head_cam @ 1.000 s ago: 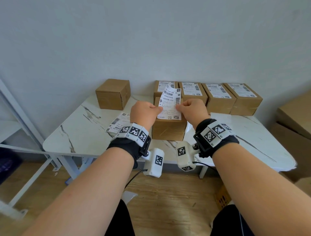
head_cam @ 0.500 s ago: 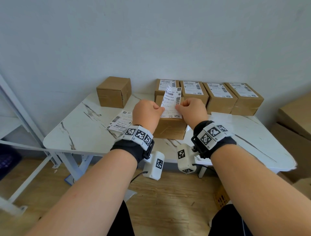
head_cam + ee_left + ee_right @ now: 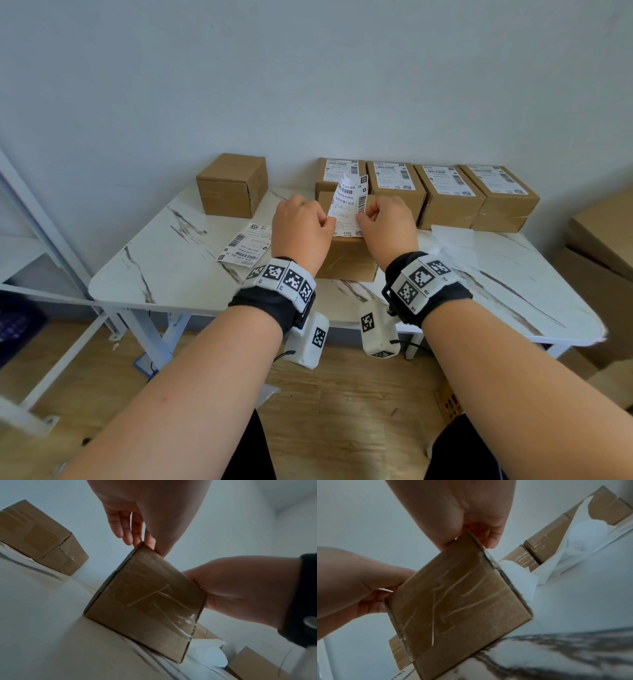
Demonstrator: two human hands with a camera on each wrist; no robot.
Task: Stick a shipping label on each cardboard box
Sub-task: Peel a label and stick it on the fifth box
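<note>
While the counter (image 3: 178,274) carries four labelled boxes (image 3: 424,192) along its far edge, one bare box (image 3: 233,185) waits far left with a spare label (image 3: 245,248) lying near it. Both hands, left hand (image 3: 301,226) and right hand (image 3: 388,224), pinch a shipping label (image 3: 347,209) down onto the middle box (image 3: 346,260), its far end not yet stuck.

A white shipping label (image 3: 349,209) with barcodes stands curled over the top of a brown cardboard box (image 3: 346,260). Four labelled boxes (image 3: 445,195) stand in a row behind; one plain box (image 3: 233,185) stands apart at left, and a spare label (image 3: 246,245) lies flat.
</note>
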